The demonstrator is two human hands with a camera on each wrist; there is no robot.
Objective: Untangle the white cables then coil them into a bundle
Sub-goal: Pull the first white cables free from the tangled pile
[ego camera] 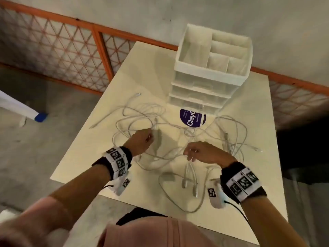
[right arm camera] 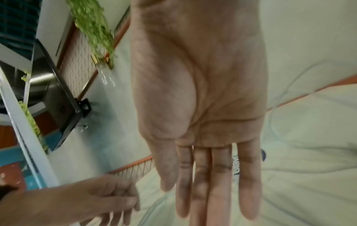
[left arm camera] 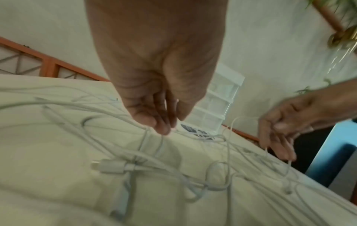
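Several white cables (ego camera: 138, 111) lie tangled across the cream table (ego camera: 252, 107). My left hand (ego camera: 151, 135) is over the left part of the tangle; the left wrist view shows its thumb and fingers (left arm camera: 164, 126) pinching a cable loop just above the table. A white plug (left arm camera: 108, 165) lies below that hand. My right hand (ego camera: 191, 155) hovers over the middle of the tangle. Its fingers (right arm camera: 203, 191) are straight, palm bare. In the left wrist view, thin strands (left arm camera: 287, 154) hang at the right hand's fingertips. Two plugs (ego camera: 184, 184) lie near the front edge.
A white drawer organiser (ego camera: 211, 68) with open top compartments stands at the back of the table. A round purple sticker (ego camera: 193, 118) lies in front of it. An orange-framed lattice fence (ego camera: 71, 56) runs behind the table. Grey floor lies to the left.
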